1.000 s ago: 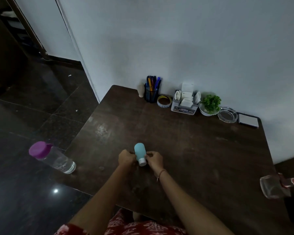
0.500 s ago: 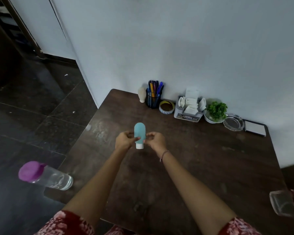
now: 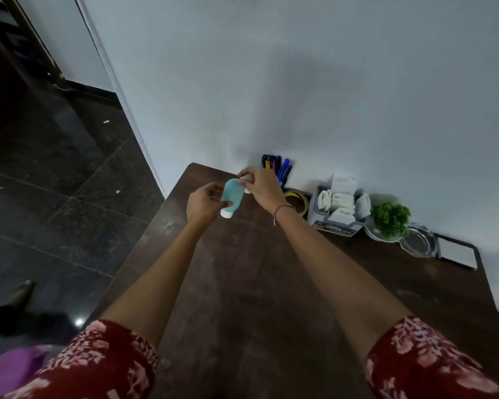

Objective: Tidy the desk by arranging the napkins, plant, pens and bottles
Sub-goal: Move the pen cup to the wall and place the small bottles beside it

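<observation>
— Hands?
— Left (image 3: 203,203) gripping the teal bottle (image 3: 231,195) near its white cap (cap pointing down). Right (image 3: 260,184) pinching the bottle's upper end.
— Bottle's place?
— Held above the desk (image 3: 271,283), far left corner, near the wall.
— Along the wall?
— Pens (image 3: 278,167), tape (image 3: 296,201), napkins (image 3: 342,198) in a holder, plant (image 3: 390,217), glass dish (image 3: 418,243).

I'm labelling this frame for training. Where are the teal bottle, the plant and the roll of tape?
teal bottle (image 3: 231,195): head view, middle of its body.
plant (image 3: 390,217): head view, green leaves.
roll of tape (image 3: 300,197): head view, yellow rim right of the wrist.
</observation>
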